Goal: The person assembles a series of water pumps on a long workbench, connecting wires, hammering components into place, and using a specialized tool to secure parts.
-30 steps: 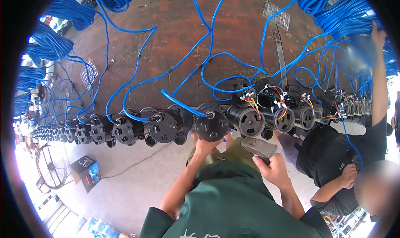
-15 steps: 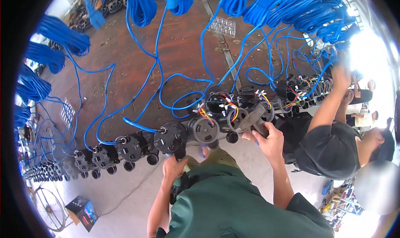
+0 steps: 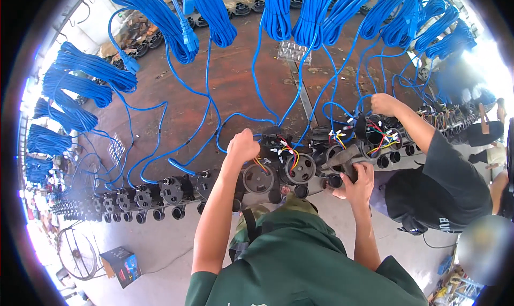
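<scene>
My right hand (image 3: 357, 183) is closed around the dark handle of a hammer (image 3: 341, 157), whose head lies over the row of parts at the table's front edge. My left hand (image 3: 244, 145) is closed above an open round black housing (image 3: 258, 178) with coloured wires (image 3: 262, 164) coming out. Whatever its fingers pinch, if anything, is hidden. Right of that stands another open housing (image 3: 300, 169) with red and yellow wires and white connectors. Left of my forearm, a closed round black unit (image 3: 174, 191) has a blue cable (image 3: 182, 165) near it.
Bundles of blue cable (image 3: 277, 11) hang along the far side, their ends trailing over the brown table (image 3: 235, 73). A co-worker's hand (image 3: 385, 105) reaches over the parts at right. A clear tray (image 3: 294, 52) lies farther back. A box (image 3: 121, 267) and wheel (image 3: 77, 252) stand on the floor.
My left hand has risen from below the closed black unit to above the open housing. The hammer in my right hand has shifted slightly right. The whole view has shifted too.
</scene>
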The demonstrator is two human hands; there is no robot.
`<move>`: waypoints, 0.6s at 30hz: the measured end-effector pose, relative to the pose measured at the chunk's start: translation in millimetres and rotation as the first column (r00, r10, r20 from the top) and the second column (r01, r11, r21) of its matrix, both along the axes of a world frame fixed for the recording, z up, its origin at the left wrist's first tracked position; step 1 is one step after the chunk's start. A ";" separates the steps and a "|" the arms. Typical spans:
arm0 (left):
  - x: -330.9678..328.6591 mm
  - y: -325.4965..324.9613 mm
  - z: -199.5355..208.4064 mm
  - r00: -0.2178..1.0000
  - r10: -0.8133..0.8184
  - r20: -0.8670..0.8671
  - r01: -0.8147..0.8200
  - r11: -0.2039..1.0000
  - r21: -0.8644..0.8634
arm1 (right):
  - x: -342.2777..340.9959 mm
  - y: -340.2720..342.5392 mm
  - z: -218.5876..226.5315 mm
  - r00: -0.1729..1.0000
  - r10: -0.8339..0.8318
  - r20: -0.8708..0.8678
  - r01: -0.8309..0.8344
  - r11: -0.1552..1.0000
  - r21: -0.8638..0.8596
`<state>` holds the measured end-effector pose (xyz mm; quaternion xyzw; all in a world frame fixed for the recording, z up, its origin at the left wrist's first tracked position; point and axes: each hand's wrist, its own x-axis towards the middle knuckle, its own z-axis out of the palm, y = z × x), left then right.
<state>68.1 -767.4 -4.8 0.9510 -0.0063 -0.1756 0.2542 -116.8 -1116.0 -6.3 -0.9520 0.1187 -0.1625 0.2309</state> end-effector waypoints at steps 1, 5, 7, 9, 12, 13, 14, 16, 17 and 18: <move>10.1 0.8 -8.4 0.995 0.043 -0.094 -0.040 0.999 0.037 | -0.6 -1.0 -2.1 0.999 0.041 0.029 -0.040 0.999 -0.036; 29.3 9.5 -44.8 0.904 0.072 -0.422 -0.071 0.997 0.019 | 0.6 10.1 20.7 0.994 0.111 0.005 -0.111 0.994 -0.014; 32.9 16.4 -66.6 0.843 0.058 -0.534 -0.096 0.994 -0.044 | 11.6 27.6 46.4 0.976 0.196 0.094 -0.196 0.980 -0.009; 31.5 27.9 -83.1 0.824 0.060 -0.563 -0.091 0.996 -0.027 | 35.9 61.0 63.8 0.916 0.356 0.184 -0.374 0.924 0.074; 21.6 24.1 -86.8 0.959 -0.050 -0.278 0.125 0.958 0.257 | 100.6 125.6 66.1 0.788 0.583 0.198 -0.600 0.800 0.032; 25.2 18.6 -80.9 0.964 -0.069 -0.256 0.146 0.944 0.297 | 125.1 140.4 49.6 0.774 0.615 0.147 -0.615 0.787 -0.054; 26.5 19.5 -79.5 0.981 0.095 -0.169 -0.041 0.954 0.298 | 147.2 151.6 30.5 0.757 0.646 0.094 -0.634 0.762 -0.132; 23.6 26.3 -86.7 0.904 0.427 -0.010 -0.413 0.879 0.239 | 178.8 158.6 6.3 0.671 0.739 -0.066 -0.734 0.649 -0.198; 27.6 13.2 -65.7 0.852 0.522 -0.050 -0.511 0.848 0.139 | 188.6 147.0 0.0 0.714 0.691 -0.118 -0.698 0.688 -0.197; 20.2 0.5 -48.3 0.816 0.574 0.064 -0.578 0.811 0.089 | 192.8 137.2 -2.5 0.740 0.652 -0.164 -0.672 0.714 -0.195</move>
